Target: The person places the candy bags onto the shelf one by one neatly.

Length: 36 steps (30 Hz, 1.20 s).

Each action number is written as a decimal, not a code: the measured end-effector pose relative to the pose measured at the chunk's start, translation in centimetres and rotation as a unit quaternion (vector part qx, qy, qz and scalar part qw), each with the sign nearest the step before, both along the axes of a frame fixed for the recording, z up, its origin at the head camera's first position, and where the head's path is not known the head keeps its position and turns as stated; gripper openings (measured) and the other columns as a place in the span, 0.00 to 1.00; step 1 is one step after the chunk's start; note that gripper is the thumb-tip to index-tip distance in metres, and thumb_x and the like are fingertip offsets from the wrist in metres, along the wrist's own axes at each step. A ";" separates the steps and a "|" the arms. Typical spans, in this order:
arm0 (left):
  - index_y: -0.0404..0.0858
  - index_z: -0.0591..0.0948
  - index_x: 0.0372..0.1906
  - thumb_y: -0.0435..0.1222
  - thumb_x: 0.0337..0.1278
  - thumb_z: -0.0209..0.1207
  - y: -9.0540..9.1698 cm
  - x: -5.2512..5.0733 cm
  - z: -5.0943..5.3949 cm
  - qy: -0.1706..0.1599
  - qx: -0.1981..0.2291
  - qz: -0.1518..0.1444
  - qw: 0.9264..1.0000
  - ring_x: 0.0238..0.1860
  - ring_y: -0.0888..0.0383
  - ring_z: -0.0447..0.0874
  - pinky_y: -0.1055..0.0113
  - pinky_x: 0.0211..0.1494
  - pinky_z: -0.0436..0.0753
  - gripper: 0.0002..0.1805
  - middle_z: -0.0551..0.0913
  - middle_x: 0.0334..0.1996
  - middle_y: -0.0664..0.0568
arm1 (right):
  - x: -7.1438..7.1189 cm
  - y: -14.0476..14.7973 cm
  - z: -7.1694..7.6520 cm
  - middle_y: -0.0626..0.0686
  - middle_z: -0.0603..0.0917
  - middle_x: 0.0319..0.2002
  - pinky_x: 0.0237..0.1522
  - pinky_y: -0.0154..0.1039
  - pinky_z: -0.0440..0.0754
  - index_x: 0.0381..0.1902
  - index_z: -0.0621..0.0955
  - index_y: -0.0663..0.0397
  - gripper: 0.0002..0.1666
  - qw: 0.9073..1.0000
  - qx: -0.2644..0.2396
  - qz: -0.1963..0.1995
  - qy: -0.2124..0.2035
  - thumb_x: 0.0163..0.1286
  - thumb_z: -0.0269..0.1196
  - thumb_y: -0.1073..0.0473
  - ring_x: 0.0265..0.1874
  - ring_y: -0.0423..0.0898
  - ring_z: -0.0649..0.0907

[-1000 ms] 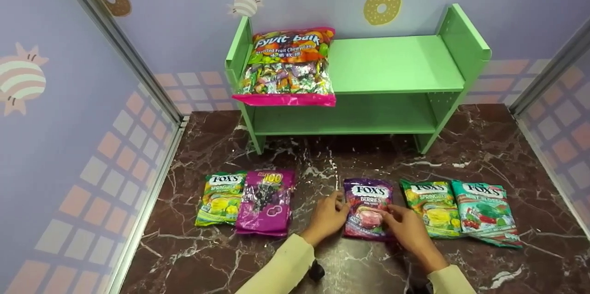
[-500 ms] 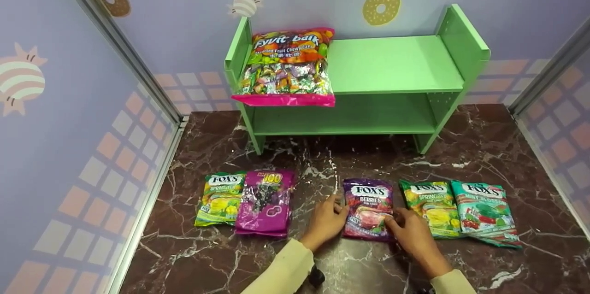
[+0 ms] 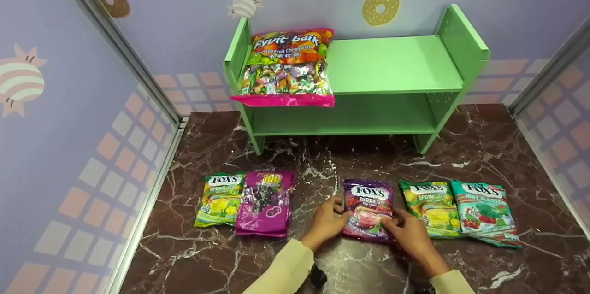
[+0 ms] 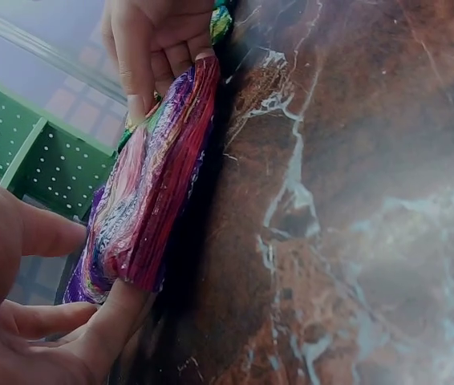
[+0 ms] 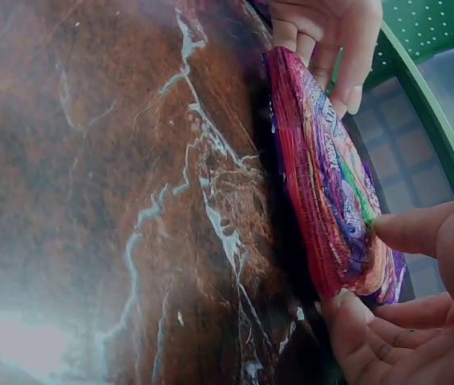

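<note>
A purple Fox's Berries candy bag (image 3: 367,206) lies face up between both hands, low over the dark marble tabletop. My left hand (image 3: 326,220) pinches its left side, the thumb on the front and fingers (image 4: 119,321) under the edge. On the other side my right hand (image 3: 411,232) holds the bag in the same manner; its thumb presses the front in the right wrist view, with fingers (image 5: 351,325) beneath. A dark shadow runs below the bag's near edge in both wrist views. Whether the far edge touches the table is hidden.
A green two-tier shelf (image 3: 396,66) stands behind, a large Fyvit baik candy bag (image 3: 288,68) on its top left. Right of the hands lie a yellow-green Fox's bag (image 3: 431,211) and a teal one (image 3: 486,213). Leftward are another yellow-green bag (image 3: 220,199) and a magenta bag (image 3: 265,204).
My right thumb has slid toward the bag's lower right side, and the left thumb has come onto its left front. The bag is slightly tilted now; the other bags have stayed put.
</note>
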<state>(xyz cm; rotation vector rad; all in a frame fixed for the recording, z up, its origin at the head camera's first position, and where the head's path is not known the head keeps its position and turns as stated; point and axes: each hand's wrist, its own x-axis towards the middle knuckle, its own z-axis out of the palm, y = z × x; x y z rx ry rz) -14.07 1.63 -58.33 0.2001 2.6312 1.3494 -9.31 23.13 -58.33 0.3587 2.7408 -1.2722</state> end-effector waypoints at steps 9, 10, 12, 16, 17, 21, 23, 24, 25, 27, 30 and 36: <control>0.36 0.83 0.46 0.44 0.49 0.69 0.1 -0.2 0.5 -0.019 0.011 -0.014 1.000 0.32 0.61 0.79 0.65 0.39 0.79 0.21 0.86 0.32 0.50 | 0.0 -0.1 0.0 0.53 0.82 0.29 0.28 0.32 0.73 0.58 0.75 0.71 0.35 0.999 -0.041 0.000 -0.006 0.62 0.68 0.49 0.25 0.41 0.75; 0.36 0.83 0.45 0.44 0.48 0.69 0.1 -0.3 0.5 -0.019 0.012 -0.016 1.000 0.32 0.61 0.79 0.66 0.39 0.79 0.21 0.86 0.32 0.50 | 0.0 -0.2 -0.1 0.52 0.81 0.29 0.28 0.32 0.72 0.58 0.75 0.71 0.35 0.999 -0.042 0.001 -0.004 0.62 0.68 0.49 0.25 0.41 0.75; 0.35 0.84 0.46 0.42 0.48 0.70 0.1 -0.3 0.4 -0.017 0.014 -0.022 1.000 0.33 0.60 0.79 0.66 0.39 0.79 0.21 0.86 0.33 0.49 | 0.0 -0.2 0.0 0.52 0.81 0.28 0.27 0.31 0.72 0.58 0.75 0.70 0.35 0.999 -0.045 0.002 -0.003 0.62 0.68 0.50 0.24 0.40 0.75; 0.34 0.83 0.48 0.40 0.47 0.70 0.2 -0.2 0.4 -0.003 0.009 -0.031 0.999 0.36 0.56 0.81 0.64 0.44 0.80 0.23 0.86 0.35 0.48 | 0.1 -0.3 0.1 0.52 0.81 0.28 0.28 0.32 0.73 0.59 0.74 0.69 0.35 0.999 -0.042 0.008 0.002 0.62 0.68 0.50 0.23 0.39 0.75; 0.34 0.83 0.49 0.40 0.47 0.70 0.3 -0.2 0.5 0.002 0.006 -0.033 0.999 0.37 0.55 0.82 0.64 0.45 0.80 0.23 0.86 0.35 0.48 | 0.1 -0.4 0.2 0.52 0.81 0.28 0.29 0.32 0.73 0.59 0.74 0.69 0.35 0.999 -0.041 0.008 0.004 0.62 0.68 0.50 0.23 0.39 0.75; 0.34 0.82 0.51 0.39 0.47 0.70 0.3 0.1 0.7 0.020 -0.008 -0.036 0.999 0.40 0.52 0.84 0.62 0.48 0.80 0.24 0.87 0.37 0.48 | 0.2 -0.5 0.4 0.52 0.82 0.30 0.31 0.33 0.74 0.60 0.73 0.68 0.34 0.999 -0.035 0.009 0.008 0.63 0.68 0.51 0.25 0.40 0.76; 0.35 0.81 0.52 0.39 0.47 0.70 0.3 0.1 0.9 0.026 -0.014 -0.036 0.999 0.42 0.51 0.85 0.61 0.49 0.80 0.24 0.87 0.39 0.47 | 0.2 -0.5 0.6 0.53 0.82 0.30 0.31 0.33 0.74 0.59 0.74 0.67 0.34 0.999 -0.032 0.009 0.012 0.63 0.68 0.51 0.26 0.41 0.77; 0.35 0.81 0.52 0.39 0.47 0.70 0.3 0.2 0.9 0.029 -0.016 -0.036 0.999 0.43 0.51 0.85 0.60 0.50 0.80 0.25 0.87 0.40 0.47 | 0.2 -0.6 0.7 0.53 0.83 0.31 0.32 0.33 0.74 0.59 0.74 0.67 0.33 0.999 -0.031 0.009 0.014 0.63 0.68 0.51 0.27 0.41 0.77; 0.35 0.81 0.53 0.39 0.48 0.70 0.3 0.2 1.0 0.030 -0.016 -0.035 0.999 0.43 0.51 0.85 0.60 0.50 0.80 0.25 0.87 0.40 0.46 | 0.2 -0.6 0.8 0.53 0.83 0.31 0.33 0.34 0.75 0.59 0.74 0.66 0.33 0.999 -0.029 0.009 0.017 0.63 0.68 0.51 0.28 0.41 0.77; 0.34 0.80 0.54 0.39 0.48 0.70 0.4 0.2 1.3 0.027 -0.014 -0.033 0.999 0.44 0.50 0.85 0.59 0.51 0.81 0.25 0.87 0.42 0.46 | 0.1 -0.6 1.0 0.53 0.83 0.32 0.35 0.34 0.76 0.59 0.75 0.66 0.33 0.999 -0.024 0.009 0.024 0.62 0.68 0.50 0.30 0.41 0.78; 0.33 0.79 0.55 0.38 0.49 0.69 0.4 0.2 1.6 0.025 -0.009 -0.032 0.999 0.45 0.49 0.84 0.57 0.53 0.80 0.27 0.86 0.43 0.45 | 0.0 -0.6 1.4 0.54 0.83 0.35 0.38 0.37 0.77 0.59 0.75 0.65 0.33 0.999 -0.019 0.011 0.028 0.63 0.68 0.49 0.33 0.42 0.79; 0.35 0.77 0.59 0.40 0.51 0.69 0.4 0.1 2.5 0.011 -0.006 -0.032 0.999 0.48 0.49 0.84 0.56 0.56 0.80 0.29 0.85 0.49 0.44 | -0.1 -0.4 2.4 0.57 0.83 0.41 0.44 0.43 0.80 0.62 0.73 0.65 0.36 0.999 -0.018 0.020 0.029 0.64 0.66 0.46 0.38 0.46 0.82</control>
